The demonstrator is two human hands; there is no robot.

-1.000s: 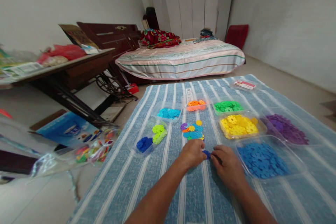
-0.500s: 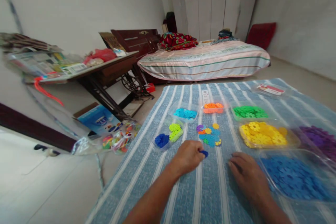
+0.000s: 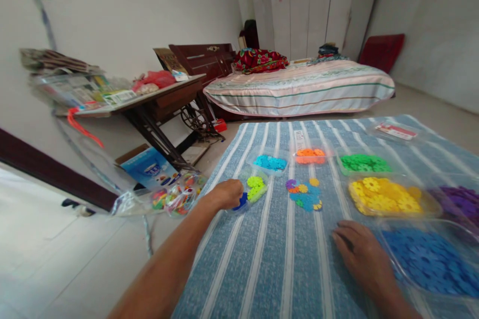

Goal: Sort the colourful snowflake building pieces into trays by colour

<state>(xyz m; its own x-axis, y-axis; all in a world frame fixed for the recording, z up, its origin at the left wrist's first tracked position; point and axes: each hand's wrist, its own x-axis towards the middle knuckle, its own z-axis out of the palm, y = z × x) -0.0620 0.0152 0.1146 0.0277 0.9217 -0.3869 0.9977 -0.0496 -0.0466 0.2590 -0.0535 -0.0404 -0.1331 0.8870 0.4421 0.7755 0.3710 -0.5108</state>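
A person's left hand (image 3: 226, 193) reaches out over a clear tray (image 3: 250, 190) holding dark blue (image 3: 241, 203) and lime-green snowflake pieces (image 3: 254, 188), fingers curled down into the blue heap — whether they pinch a piece cannot be told. The right hand (image 3: 361, 255) rests flat and empty on the striped blue cloth (image 3: 277, 259), beside a tray of blue pieces (image 3: 430, 261). Further trays keep each colour apart — a small mixed cluster (image 3: 305, 193) lies loose between them.
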